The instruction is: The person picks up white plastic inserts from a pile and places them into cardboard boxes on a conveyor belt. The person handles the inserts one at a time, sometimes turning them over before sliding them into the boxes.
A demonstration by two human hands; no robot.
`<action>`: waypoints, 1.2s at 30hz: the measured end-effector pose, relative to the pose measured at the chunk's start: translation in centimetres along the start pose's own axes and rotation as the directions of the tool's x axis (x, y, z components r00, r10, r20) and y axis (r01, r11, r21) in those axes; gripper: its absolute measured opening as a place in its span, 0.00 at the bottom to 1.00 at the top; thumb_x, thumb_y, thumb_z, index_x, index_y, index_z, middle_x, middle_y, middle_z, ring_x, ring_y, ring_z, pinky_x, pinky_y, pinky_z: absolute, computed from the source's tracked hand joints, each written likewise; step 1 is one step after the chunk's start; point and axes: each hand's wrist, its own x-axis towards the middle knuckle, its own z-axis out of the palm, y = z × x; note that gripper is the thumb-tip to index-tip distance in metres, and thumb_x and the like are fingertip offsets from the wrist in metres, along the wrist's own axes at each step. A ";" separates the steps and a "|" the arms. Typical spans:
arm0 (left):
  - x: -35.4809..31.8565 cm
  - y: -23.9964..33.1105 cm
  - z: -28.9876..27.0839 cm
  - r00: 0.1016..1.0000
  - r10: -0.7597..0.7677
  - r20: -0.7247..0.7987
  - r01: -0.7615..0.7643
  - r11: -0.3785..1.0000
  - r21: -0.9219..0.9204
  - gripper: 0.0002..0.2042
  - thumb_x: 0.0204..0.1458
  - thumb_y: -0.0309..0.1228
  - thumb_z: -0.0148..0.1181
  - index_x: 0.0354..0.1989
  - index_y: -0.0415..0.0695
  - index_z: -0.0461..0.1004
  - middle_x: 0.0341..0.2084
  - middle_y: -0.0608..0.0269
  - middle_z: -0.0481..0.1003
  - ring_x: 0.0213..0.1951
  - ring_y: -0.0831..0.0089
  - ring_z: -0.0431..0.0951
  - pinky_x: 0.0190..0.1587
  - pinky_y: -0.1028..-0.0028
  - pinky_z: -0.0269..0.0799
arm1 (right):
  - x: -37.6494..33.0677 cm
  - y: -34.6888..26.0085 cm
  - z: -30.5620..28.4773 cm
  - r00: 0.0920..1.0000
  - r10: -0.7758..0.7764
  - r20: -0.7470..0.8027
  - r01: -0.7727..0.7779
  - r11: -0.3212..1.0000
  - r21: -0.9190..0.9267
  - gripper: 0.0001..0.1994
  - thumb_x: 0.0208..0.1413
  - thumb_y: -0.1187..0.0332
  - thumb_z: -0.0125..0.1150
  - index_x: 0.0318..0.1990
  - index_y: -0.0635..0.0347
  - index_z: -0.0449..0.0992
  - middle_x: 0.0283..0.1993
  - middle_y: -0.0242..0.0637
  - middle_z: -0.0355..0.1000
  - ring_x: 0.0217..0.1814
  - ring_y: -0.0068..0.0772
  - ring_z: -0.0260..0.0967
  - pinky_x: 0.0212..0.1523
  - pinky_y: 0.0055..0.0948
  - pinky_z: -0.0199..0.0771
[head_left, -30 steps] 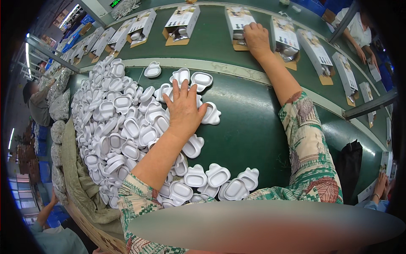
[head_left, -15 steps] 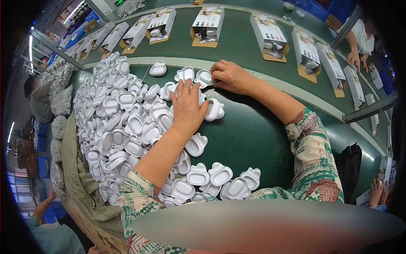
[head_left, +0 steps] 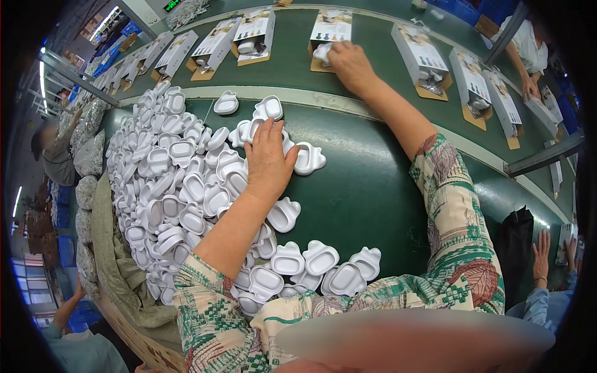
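My right hand (head_left: pixel 353 67) reaches over the far conveyor, fingers closed on a white shell-like plastic part (head_left: pixel 321 53) at the open near end of a printed carton (head_left: pixel 331 26). My left hand (head_left: pixel 270 163) lies with fingers stretched out over several white plastic parts at the right edge of a big pile (head_left: pixel 180 152). Each part is a shallow tray with a rounded oblong hollow and a bumpy edge. One such part (head_left: pixel 309 159) sits just right of my left thumb, and another (head_left: pixel 268 108) lies beyond the fingertips.
More cartons (head_left: pixel 423 56) with open flaps stand along the green conveyor (head_left: pixel 373 37). A pale rail (head_left: pixel 317 98) divides it from my green worktop (head_left: pixel 367 193). Sacking (head_left: pixel 112 248) borders the pile. A black bag (head_left: pixel 515 248) is at right; other people work at both sides.
My right hand has carried a white plastic part from the worktop across the rail to a carton. The cartons have shifted right along the conveyor. My left hand has stayed almost in place.
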 end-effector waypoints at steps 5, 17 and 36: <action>0.4 0.5 0.0 0.995 0.020 -0.093 -0.019 1.000 0.007 0.28 0.48 0.36 0.60 0.57 0.39 0.60 0.59 0.50 0.57 0.64 0.50 0.53 0.58 0.40 0.51 | -0.4 2.4 0.6 0.966 0.218 -0.137 -0.234 0.965 -0.118 0.05 0.47 0.69 0.53 0.32 0.54 0.73 0.36 0.34 0.69 0.42 0.37 0.67 0.38 0.38 0.66; 0.2 -0.1 0.3 0.994 0.069 -0.090 -0.073 0.996 -0.046 0.24 0.48 0.31 0.57 0.54 0.37 0.63 0.59 0.44 0.59 0.64 0.45 0.53 0.64 0.58 0.51 | -0.4 -9.3 -1.9 0.955 -0.296 -0.024 0.266 0.818 0.511 0.05 0.48 0.69 0.53 0.32 0.58 0.71 0.39 0.37 0.68 0.45 0.38 0.67 0.41 0.35 0.69; 0.3 0.6 -0.7 0.999 0.020 -0.050 -0.033 0.964 -0.263 0.22 0.44 0.24 0.58 0.51 0.40 0.65 0.56 0.46 0.62 0.52 0.50 0.68 0.53 0.64 0.66 | 0.9 0.4 1.2 1.000 0.027 -0.009 -0.027 0.998 0.062 0.07 0.49 0.71 0.50 0.34 0.55 0.74 0.38 0.36 0.69 0.47 0.39 0.66 0.43 0.39 0.66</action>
